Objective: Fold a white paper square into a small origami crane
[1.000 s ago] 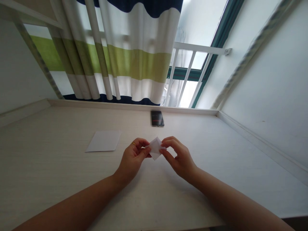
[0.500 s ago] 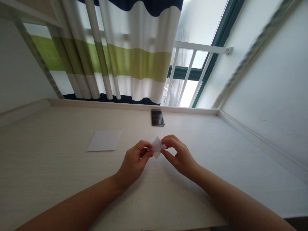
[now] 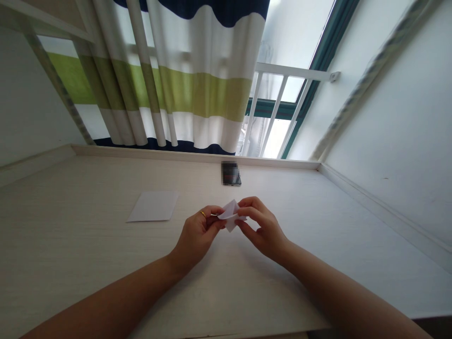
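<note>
A small piece of folded white paper (image 3: 231, 217) is held up between my two hands above the pale table, with pointed corners at its top and bottom. My left hand (image 3: 199, 235), with a ring on one finger, pinches its left side between thumb and fingers. On the right side, my right hand (image 3: 263, 228) grips the paper with its thumb below and fingers above. The paper's middle is spread into an opening between two layers. My fingertips cover parts of its left and right edges.
A flat sheet of white paper (image 3: 154, 205) lies to the left on the table (image 3: 88, 245). Near the back ledge (image 3: 169, 153) rests a dark, blurred-out object (image 3: 231, 173). Behind stand a striped curtain (image 3: 205, 94) and a white railing (image 3: 293, 70) before a window.
The folded paper has opened wider at its middle, and a gap between its layers now shows. My right fingers have shifted slightly on it; the other things stay where they were.
</note>
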`<control>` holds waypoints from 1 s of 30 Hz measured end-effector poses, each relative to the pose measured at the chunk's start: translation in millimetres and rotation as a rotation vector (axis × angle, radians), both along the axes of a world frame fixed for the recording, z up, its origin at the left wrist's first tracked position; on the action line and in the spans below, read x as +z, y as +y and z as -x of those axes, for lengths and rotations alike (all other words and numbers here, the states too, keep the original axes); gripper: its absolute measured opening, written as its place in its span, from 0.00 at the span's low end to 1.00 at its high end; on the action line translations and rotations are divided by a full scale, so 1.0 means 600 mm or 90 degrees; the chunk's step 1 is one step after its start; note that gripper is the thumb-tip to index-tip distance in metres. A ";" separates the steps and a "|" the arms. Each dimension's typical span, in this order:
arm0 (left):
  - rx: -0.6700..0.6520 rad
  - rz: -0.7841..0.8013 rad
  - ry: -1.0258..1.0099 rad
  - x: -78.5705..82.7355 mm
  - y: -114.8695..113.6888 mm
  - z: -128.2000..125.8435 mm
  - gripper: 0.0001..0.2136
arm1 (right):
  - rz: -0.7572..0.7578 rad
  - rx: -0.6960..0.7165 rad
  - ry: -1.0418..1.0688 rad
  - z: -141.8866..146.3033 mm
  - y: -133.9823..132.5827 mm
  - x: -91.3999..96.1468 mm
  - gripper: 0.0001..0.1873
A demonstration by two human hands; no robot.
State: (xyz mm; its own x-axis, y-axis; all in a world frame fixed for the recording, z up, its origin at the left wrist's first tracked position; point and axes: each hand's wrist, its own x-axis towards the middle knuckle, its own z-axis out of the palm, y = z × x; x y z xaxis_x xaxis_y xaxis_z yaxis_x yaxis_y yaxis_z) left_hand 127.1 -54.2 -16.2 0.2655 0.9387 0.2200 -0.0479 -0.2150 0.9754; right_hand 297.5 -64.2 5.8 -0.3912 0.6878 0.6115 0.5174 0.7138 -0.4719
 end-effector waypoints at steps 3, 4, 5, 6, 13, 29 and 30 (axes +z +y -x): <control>-0.028 0.025 -0.037 0.002 -0.002 0.000 0.11 | 0.039 0.025 -0.022 0.001 -0.003 0.002 0.09; -0.039 0.028 -0.048 0.002 -0.002 0.000 0.11 | 0.050 0.025 -0.029 0.001 -0.003 0.003 0.09; -0.048 0.031 -0.057 0.002 -0.001 0.000 0.12 | 0.057 0.022 -0.034 0.001 -0.003 0.003 0.09; -0.052 0.034 -0.063 0.002 -0.001 0.000 0.12 | 0.062 0.019 -0.037 0.001 -0.003 0.003 0.10; -0.061 0.078 -0.109 0.003 0.002 -0.002 0.13 | 0.055 0.040 -0.053 -0.006 0.002 0.002 0.12; -0.081 0.070 -0.105 0.003 -0.005 -0.001 0.12 | 0.016 0.057 0.003 0.008 -0.004 0.000 0.10; -0.081 0.089 -0.119 0.006 -0.005 -0.002 0.12 | 0.012 0.061 -0.002 0.006 -0.004 -0.001 0.10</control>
State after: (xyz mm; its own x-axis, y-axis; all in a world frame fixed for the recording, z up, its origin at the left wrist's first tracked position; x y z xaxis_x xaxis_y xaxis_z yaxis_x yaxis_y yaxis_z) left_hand 128.2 -56.9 -12.4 0.3503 0.9251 0.1466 -0.2481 -0.0593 0.9669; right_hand 293.6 -66.4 5.5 -0.4579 0.6581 0.5977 0.4482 0.7515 -0.4841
